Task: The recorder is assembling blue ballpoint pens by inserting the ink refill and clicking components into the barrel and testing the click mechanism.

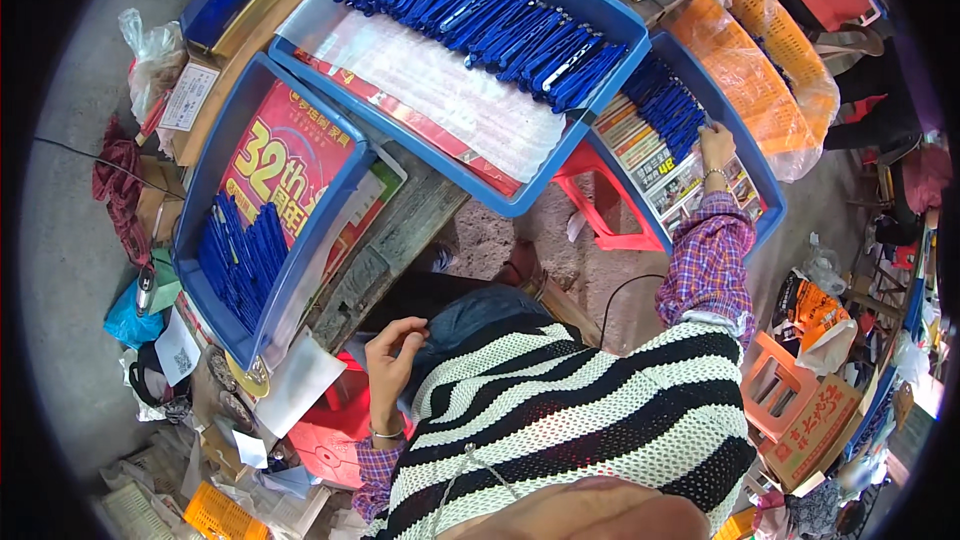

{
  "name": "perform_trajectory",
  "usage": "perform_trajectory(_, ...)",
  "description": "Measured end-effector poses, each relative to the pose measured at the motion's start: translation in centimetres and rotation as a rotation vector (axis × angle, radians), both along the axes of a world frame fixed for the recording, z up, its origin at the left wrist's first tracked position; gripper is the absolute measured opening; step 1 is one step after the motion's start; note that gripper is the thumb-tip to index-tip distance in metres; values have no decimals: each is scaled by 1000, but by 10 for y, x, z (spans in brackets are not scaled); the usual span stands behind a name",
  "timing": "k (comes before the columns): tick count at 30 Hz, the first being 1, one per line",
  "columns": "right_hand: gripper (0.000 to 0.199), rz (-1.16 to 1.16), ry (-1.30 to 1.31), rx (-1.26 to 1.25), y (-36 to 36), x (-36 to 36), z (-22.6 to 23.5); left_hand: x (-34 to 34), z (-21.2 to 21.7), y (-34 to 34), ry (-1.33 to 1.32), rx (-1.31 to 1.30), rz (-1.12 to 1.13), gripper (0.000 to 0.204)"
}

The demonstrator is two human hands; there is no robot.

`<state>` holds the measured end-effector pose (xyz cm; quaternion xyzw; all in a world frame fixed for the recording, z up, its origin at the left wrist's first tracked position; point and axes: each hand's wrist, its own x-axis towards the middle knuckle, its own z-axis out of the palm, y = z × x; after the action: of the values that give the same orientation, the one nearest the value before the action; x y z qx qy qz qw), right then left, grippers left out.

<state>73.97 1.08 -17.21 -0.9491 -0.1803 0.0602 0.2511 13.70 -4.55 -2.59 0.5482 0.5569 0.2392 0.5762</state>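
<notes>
My right hand (pixel 717 146) reaches into the right blue tray (pixel 768 202), at the end of a row of slim blue stick-like pieces (pixel 665 105). Its fingers are bent together against that row; what they hold, if anything, is too small to make out. My left hand (pixel 393 362) hovers by my lap, fingers loosely bent and apart from the thumb, with nothing visible in it. A long, dense row of the same blue pieces (pixel 480 15) fills the far side of the large middle tray (pixel 510 202). The left tray (pixel 362 155) holds a looser pile (pixel 243 255).
Printed paper lines the trays. A red stool (pixel 600 205) stands under the right tray, and a wooden bench (pixel 400 225) under the left ones. Orange plastic-wrapped baskets (pixel 740 60) sit at the far right. Cardboard boxes (pixel 815 430) and clutter lie around; another person's legs (pixel 880 100) show right.
</notes>
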Motion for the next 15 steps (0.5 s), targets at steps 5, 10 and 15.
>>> perform_trajectory(5, 34, 62, -77, 89, -13, 6, -12, -3, -6, -2, -49, -9, -1, 15)
perform_trajectory(10, 39, 190, -148, 149, -36, 23, -53, -2, -8, -7, -39, 36, 14, 13)
perform_trajectory(15, 32, 268, 216, 390, -51, -22, -29, -3, -14, -17, -42, 43, -4, 13)
